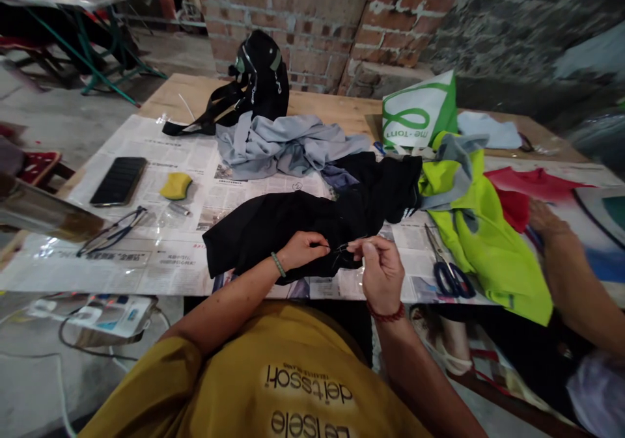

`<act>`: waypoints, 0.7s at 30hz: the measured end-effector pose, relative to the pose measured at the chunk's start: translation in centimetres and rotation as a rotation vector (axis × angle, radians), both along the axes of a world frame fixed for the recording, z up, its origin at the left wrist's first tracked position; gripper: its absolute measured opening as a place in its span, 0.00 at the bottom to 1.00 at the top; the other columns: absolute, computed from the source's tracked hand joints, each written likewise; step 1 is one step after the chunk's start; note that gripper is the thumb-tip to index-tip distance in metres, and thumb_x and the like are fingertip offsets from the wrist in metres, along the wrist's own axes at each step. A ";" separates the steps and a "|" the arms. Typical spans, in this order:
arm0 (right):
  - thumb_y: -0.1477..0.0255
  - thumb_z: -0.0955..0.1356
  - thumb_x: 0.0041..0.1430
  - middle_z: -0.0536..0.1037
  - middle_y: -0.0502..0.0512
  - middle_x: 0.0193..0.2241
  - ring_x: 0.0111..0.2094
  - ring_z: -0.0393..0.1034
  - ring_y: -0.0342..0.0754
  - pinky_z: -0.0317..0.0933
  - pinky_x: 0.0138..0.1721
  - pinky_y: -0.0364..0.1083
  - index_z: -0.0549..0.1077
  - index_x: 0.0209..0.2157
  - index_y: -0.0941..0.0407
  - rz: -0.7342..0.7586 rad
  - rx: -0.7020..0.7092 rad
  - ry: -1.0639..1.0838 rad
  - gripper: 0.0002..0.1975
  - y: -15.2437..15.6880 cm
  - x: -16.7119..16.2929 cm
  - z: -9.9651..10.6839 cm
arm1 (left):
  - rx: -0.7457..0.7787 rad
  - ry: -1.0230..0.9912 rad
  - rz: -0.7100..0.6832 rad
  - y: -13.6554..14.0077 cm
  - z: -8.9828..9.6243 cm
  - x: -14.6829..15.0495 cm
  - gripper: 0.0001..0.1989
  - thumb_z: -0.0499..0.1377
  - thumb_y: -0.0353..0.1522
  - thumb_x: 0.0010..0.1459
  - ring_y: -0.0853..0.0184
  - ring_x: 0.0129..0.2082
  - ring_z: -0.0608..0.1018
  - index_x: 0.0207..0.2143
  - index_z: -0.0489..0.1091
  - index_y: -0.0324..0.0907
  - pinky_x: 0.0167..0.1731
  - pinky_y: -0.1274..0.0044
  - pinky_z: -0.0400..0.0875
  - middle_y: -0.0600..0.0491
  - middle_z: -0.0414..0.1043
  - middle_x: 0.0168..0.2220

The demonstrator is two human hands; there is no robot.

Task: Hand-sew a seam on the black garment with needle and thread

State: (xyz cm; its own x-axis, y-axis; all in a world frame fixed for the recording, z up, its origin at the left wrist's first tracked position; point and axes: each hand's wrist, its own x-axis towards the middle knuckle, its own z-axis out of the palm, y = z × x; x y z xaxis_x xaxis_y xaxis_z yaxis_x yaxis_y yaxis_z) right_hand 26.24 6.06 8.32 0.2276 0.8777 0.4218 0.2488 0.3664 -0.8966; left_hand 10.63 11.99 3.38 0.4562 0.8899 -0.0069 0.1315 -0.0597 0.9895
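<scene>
A black garment [273,230] lies bunched on the newspaper in front of me. My left hand [306,250], with a green beaded bracelet, rests over it and pinches a bit of its dark cloth. Close to the right of it, my right hand [383,270] has thumb and forefinger pressed together at the garment's edge. What those fingertips hold is too small to make out. A thin pale strand, like thread [340,249], shows between the two hands. Scissors [448,272] with dark blue handles lie to the right of my right hand.
Newspaper [146,230] covers the table. At left are a phone [118,181], yellow sponge [176,185], glasses [114,231] and a bottle [49,210]. Behind lie grey cloth [288,144] and a black bag [263,77]. A neon garment [502,249] and another person's arm [571,275] are at right.
</scene>
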 end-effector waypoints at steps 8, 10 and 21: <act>0.62 0.71 0.51 0.74 0.45 0.23 0.26 0.74 0.45 0.64 0.20 0.40 0.65 0.34 0.53 0.099 -0.238 0.701 0.14 0.3 2.3 1.7 | -0.038 -0.049 -0.016 0.1 0.1 -0.2 0.04 0.60 0.29 0.48 0.74 0.25 0.69 0.25 0.73 0.35 0.29 0.83 0.63 0.56 0.71 0.24; 0.62 0.73 0.48 0.73 0.43 0.21 0.23 0.71 0.42 0.64 0.19 0.39 0.65 0.33 0.53 0.078 -0.269 0.794 0.16 0.5 3.3 2.0 | -0.040 -0.056 -0.017 0.2 -0.1 -0.1 0.04 0.60 0.29 0.48 0.74 0.26 0.70 0.24 0.73 0.36 0.29 0.83 0.64 0.56 0.71 0.24; 0.71 0.67 0.56 0.70 0.47 0.20 0.20 0.69 0.44 0.69 0.26 0.50 0.68 0.34 0.55 -0.286 0.386 0.261 0.04 2.2 7.9 3.5 | -0.043 -0.027 -0.010 0.2 -0.2 0.0 0.03 0.60 0.28 0.47 0.74 0.26 0.70 0.24 0.72 0.36 0.30 0.82 0.64 0.57 0.70 0.24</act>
State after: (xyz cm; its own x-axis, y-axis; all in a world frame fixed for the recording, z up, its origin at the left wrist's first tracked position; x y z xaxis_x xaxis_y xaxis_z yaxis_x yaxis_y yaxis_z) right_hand 34.12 8.21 11.86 0.5746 0.5581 0.5987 0.1743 0.6312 -0.7557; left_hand 10.59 12.18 3.16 0.4654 0.8845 -0.0328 0.1041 -0.0178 0.9944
